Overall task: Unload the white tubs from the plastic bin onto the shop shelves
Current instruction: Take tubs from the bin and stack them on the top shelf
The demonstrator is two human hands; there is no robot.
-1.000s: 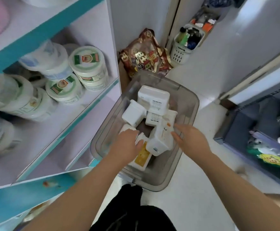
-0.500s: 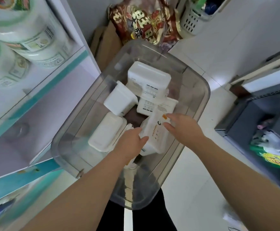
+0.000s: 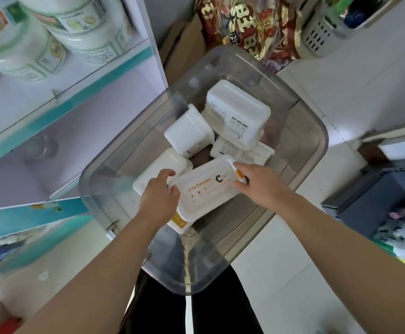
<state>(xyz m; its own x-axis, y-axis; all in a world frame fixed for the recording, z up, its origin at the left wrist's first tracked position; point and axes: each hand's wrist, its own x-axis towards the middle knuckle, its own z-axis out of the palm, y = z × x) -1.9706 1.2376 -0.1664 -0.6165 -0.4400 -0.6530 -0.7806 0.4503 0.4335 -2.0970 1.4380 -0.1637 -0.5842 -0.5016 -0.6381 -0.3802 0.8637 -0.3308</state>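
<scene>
Operator's body, head view: two bare arms, black trousers.

I see both forearms uncovered from the frame edge down to the wrists, no sleeve on either. The left hand (image 3: 159, 202) and the right hand (image 3: 260, 186) are ungloved; I can make out no rings, watch or wristbands. Below the arms I note black cloth trouser legs (image 3: 163, 312), plain and unmarked, with a pale gap between them.

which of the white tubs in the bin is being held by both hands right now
The flat tub with orange print at the near end of the bin, left hand and right hand gripping its ends. The other tubs lie untouched.
</scene>
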